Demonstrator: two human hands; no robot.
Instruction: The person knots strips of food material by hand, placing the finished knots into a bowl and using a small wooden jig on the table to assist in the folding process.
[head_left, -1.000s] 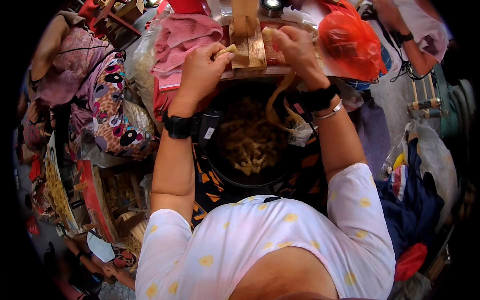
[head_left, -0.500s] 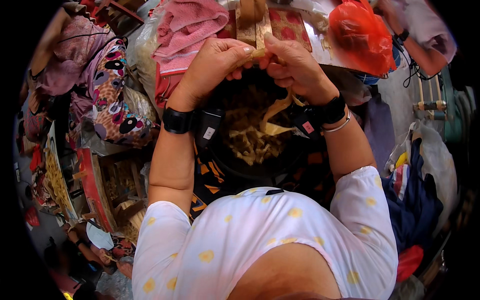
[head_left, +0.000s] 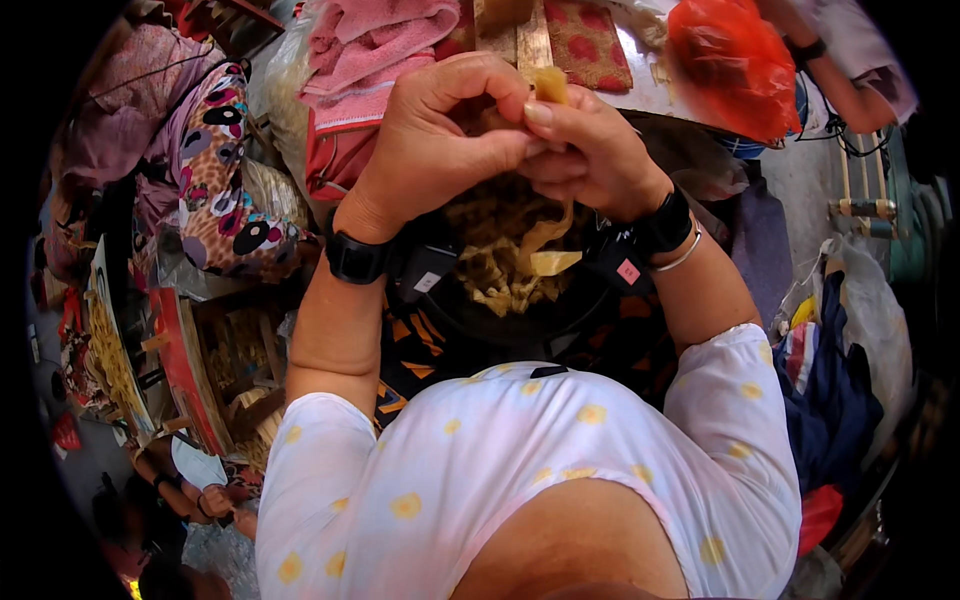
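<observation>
My left hand (head_left: 435,140) and my right hand (head_left: 600,150) meet above a dark basin, fingertips together. Between my right thumb and fingers is a flat, pale yellow strip (head_left: 550,85), one end poking up above the hand. Its tail (head_left: 545,238) seems to hang below my right hand towards the basin. My left thumb and forefinger form a ring and close at the strip beside my right thumb; the exact pinch is partly hidden. Many yellowish folded pieces (head_left: 505,285) lie in the dark basin (head_left: 500,335) at my lap.
A pink towel (head_left: 375,45) lies beyond my left hand, near a wooden block (head_left: 530,45) and a patterned cloth (head_left: 590,50). A red plastic bag (head_left: 730,70) sits at the far right. Other people sit at both sides; wooden trays (head_left: 185,360) stand on the left.
My hands have come together, the left moving right and its fingers curling into a ring. The strip's end now stands up above my right fingers instead of stretching between both hands.
</observation>
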